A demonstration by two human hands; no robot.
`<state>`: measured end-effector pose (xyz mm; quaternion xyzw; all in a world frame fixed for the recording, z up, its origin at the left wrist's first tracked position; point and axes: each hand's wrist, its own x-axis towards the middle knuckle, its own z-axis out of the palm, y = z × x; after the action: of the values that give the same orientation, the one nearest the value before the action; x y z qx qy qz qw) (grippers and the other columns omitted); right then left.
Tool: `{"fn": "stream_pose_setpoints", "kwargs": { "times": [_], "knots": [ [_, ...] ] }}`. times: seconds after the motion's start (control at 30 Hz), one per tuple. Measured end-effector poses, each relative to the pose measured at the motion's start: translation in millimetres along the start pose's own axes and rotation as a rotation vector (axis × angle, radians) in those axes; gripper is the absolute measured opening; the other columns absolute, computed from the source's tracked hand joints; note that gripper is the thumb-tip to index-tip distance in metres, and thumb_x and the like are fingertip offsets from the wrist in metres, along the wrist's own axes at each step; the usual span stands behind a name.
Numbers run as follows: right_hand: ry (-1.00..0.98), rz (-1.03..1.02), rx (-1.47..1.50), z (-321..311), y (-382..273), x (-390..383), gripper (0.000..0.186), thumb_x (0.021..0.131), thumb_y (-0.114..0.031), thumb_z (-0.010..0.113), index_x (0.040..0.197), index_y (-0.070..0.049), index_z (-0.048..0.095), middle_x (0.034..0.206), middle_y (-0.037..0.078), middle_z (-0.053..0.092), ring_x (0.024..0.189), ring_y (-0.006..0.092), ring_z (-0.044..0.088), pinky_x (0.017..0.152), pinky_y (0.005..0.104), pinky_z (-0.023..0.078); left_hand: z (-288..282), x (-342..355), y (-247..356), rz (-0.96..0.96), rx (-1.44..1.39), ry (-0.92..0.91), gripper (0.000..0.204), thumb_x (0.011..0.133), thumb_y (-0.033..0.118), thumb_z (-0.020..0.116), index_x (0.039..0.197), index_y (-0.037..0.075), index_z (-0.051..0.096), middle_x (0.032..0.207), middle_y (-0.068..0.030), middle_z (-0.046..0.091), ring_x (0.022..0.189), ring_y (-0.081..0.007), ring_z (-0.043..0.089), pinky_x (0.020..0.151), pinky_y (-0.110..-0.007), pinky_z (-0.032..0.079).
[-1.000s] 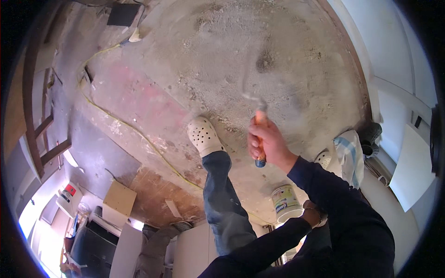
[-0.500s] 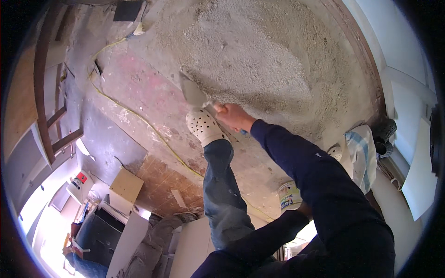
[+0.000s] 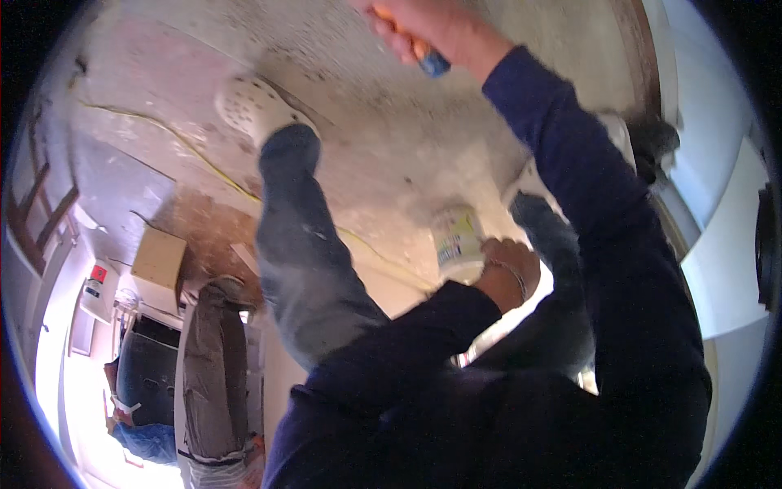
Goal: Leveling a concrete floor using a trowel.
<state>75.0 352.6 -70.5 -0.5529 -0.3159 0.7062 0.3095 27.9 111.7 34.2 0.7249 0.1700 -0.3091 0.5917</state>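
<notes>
Right hand (image 3: 423,28) risen; one tub (image 3: 458,243), one shoe (image 3: 254,106).

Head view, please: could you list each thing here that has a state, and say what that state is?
Right hand: closed around an orange-and-blue tool handle, raised.
Left hand: gripping a white plastic tub, upright.
White perforated clog: worn, planted on the dusty grey floor.
Thin yellow cord: lying slack across the floor.
</notes>
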Motion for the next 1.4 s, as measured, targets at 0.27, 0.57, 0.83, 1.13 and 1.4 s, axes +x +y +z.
{"fn": "stream_pose_setpoints", "kwargs": {
  "times": [0.27, 0.57, 0.83, 1.13, 1.4],
  "knots": [
    [-0.085, 0.248, 0.086, -52, 2, -55, 0.021, 0.095, -0.03, 0.053, 0.087, -0.012, 0.045, 0.061, -0.002, 0.046, 0.04, 0.0064, 0.043, 0.035, 0.0242, 0.037, -66, 0, -36, -0.191, 0.145, 0.276, 0.022, 0.088, 0.022, 0.05, 0.098, 0.008, 0.064, 0.093, -0.0131, 0.064, 0.088, -0.0303, 0.063, 0.072, -0.047, 0.05],
    [-0.288, 0.004, -0.242, -18, 22, -48, 0.028, 0.086, -0.029, 0.066, 0.088, -0.005, 0.051, 0.057, -0.002, 0.048, 0.04, 0.0059, 0.045, 0.035, 0.0248, 0.038, -69, -60, 28, -0.137, 0.075, 0.461, 0.013, 0.083, 0.011, 0.052, 0.094, 0.005, 0.054, 0.083, -0.0142, 0.062, 0.073, -0.0331, 0.065, 0.059, -0.044, 0.051],
    [-0.202, 0.046, -0.356, 43, 159, -69, 0.03, 0.086, -0.031, 0.059, 0.083, -0.003, 0.052, 0.057, 0.005, 0.051, 0.041, 0.0156, 0.049, 0.036, 0.0338, 0.039, -19, -75, 63, 0.048, 0.274, 0.725, 0.012, 0.083, 0.01, 0.051, 0.094, 0.004, 0.054, 0.081, -0.0158, 0.063, 0.075, -0.0328, 0.066, 0.06, -0.042, 0.053],
    [0.135, -0.301, -0.896, 84, 265, -112, 0.057, 0.092, -0.05, 0.044, 0.068, 0.0, 0.056, 0.054, 0.009, 0.051, 0.046, 0.0215, 0.049, 0.045, 0.042, 0.039, 36, -111, 24, 0.121, 0.371, 1.236, 0.014, 0.083, 0.01, 0.049, 0.091, 0.003, 0.058, 0.081, -0.0156, 0.063, 0.074, -0.0313, 0.067, 0.061, -0.039, 0.053],
    [0.032, -0.031, -0.942, 99, 140, -27, 0.045, 0.086, -0.041, 0.058, 0.073, 0.002, 0.061, 0.061, 0.013, 0.06, 0.05, 0.0226, 0.059, 0.046, 0.0365, 0.045, 33, -147, -8, 0.015, 0.305, 1.4, 0.018, 0.085, 0.015, 0.055, 0.101, 0.009, 0.061, 0.083, -0.0141, 0.066, 0.076, -0.0313, 0.065, 0.064, -0.041, 0.053]
  ]
}}
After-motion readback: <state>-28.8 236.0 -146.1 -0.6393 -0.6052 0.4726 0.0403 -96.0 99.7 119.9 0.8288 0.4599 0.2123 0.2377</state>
